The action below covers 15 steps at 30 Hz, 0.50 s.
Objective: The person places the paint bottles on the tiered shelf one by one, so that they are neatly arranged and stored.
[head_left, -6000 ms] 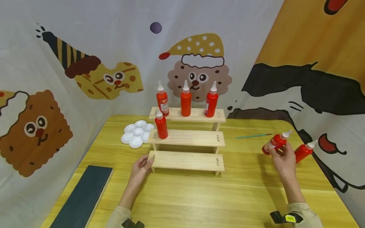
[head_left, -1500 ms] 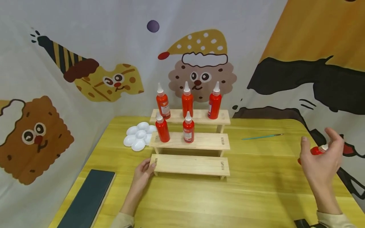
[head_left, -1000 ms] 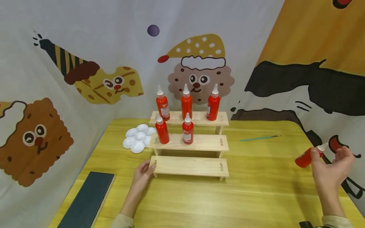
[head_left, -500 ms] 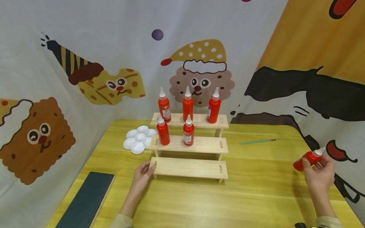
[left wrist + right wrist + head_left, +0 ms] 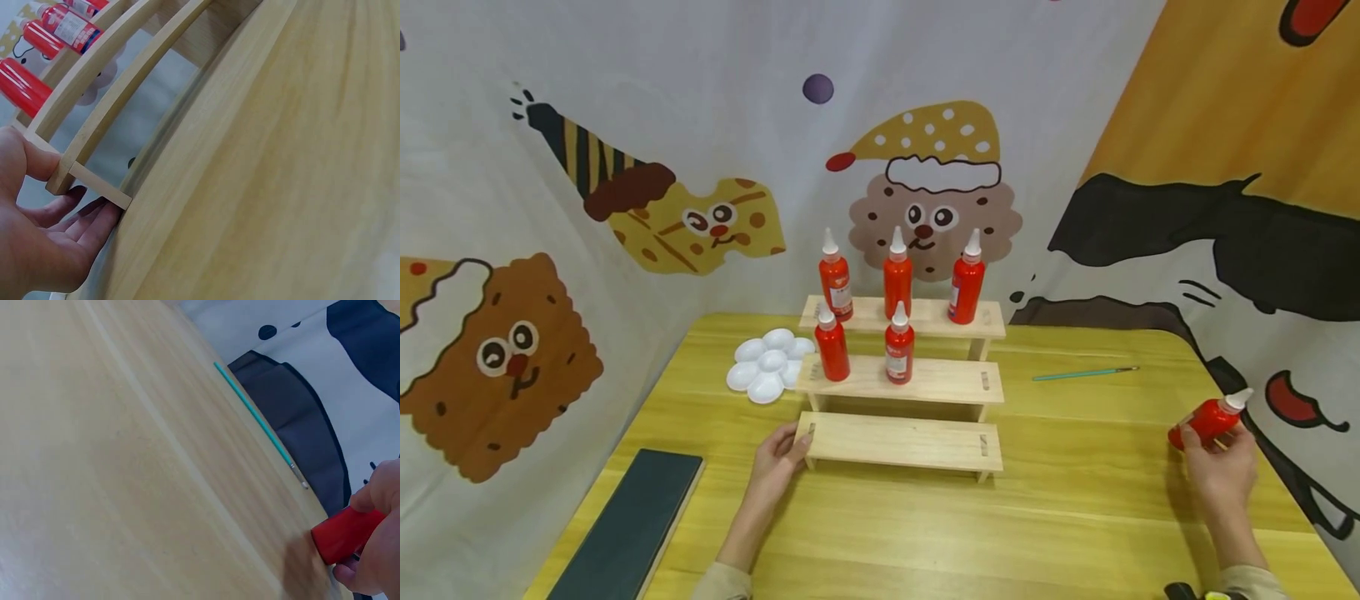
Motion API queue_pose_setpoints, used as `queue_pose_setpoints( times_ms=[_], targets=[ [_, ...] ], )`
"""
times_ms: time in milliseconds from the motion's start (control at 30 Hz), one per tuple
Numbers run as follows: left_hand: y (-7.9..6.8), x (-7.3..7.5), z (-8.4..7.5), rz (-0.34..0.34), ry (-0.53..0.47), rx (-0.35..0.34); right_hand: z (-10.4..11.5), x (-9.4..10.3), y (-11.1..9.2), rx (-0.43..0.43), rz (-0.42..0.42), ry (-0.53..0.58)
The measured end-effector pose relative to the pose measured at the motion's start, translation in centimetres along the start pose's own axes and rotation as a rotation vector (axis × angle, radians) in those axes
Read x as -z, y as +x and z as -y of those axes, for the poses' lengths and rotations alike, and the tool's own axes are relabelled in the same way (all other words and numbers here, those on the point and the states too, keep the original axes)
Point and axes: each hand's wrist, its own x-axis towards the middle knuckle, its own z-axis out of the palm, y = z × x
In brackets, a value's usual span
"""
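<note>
In the head view my right hand (image 5: 1222, 475) grips a red paint bottle (image 5: 1208, 423) with a white nozzle cap, tilted, at the table's right side. The right wrist view shows the thumb and fingers around this bottle (image 5: 345, 534). My left hand (image 5: 777, 457) holds the left end of the lowest step of a three-tier wooden stand (image 5: 898, 442), thumb on top and fingers beneath, as the left wrist view confirms. Three red bottles (image 5: 898, 283) stand upright on the top step. Two more, one at the left (image 5: 832, 348) and one near the centre (image 5: 899, 350), stand on the middle step.
A white flower-shaped palette (image 5: 765, 367) lies left of the stand. A teal-handled paintbrush (image 5: 1084, 374) lies to the right, behind the right hand. At the table's front left is a dark flat board (image 5: 628, 525). A printed cloth (image 5: 745, 75) hangs behind the table.
Since six seconds ago, a second bottle has come to stand on the middle step. My right hand went back right, took hold of another bottle, and has shifted slightly left. The left hand kept its hold.
</note>
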Motion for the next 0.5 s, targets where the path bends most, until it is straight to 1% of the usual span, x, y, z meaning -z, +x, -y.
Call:
queue_pose_setpoints(
  times_ms=[133,233,400,500],
  targets=[
    [-0.13,-0.01,-0.01,-0.001,-0.002,-0.002,-0.34,-0.09,0.18,0.002,0.026,-0.026],
    [-0.09,-0.02,0.09,0.0,-0.008,-0.006,-0.52,-0.17,0.29,0.007,0.02,-0.032],
    [0.03,-0.02,0.2,0.005,-0.011,-0.013,-0.46,-0.27,0.23,-0.023,0.004,0.015],
    [-0.02,0.0,0.16,0.0,-0.005,-0.006,-0.2,-0.26,0.08,-0.017,-0.012,0.031]
  ],
)
